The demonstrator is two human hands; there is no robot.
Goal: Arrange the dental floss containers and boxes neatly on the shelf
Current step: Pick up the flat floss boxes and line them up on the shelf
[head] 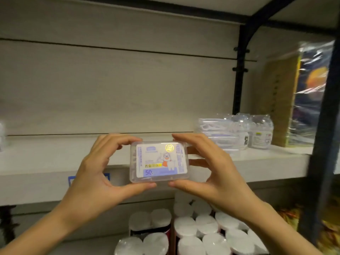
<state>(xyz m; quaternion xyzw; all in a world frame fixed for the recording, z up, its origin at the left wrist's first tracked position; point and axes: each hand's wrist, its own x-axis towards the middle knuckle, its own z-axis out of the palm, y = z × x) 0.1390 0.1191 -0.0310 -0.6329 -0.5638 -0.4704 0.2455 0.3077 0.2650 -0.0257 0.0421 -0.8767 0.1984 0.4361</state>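
Placement step: we hold one clear floss box (159, 161) level before the shelf (55, 159), left hand (99, 170) and right hand (211, 168) each in a pinching grip on it, next to be set beside the floss containers (237, 133) at right.

Clear floss box (159, 161) w/ white-lilac label, gold seal, yellow strip, purple "50" band; pale grey woodgrain shelf (55, 159); 3 o'clock: clear containers (260, 132), navy-orange wrapped pack (311, 92); 6 o'clock: white-capped rolls (202, 227).
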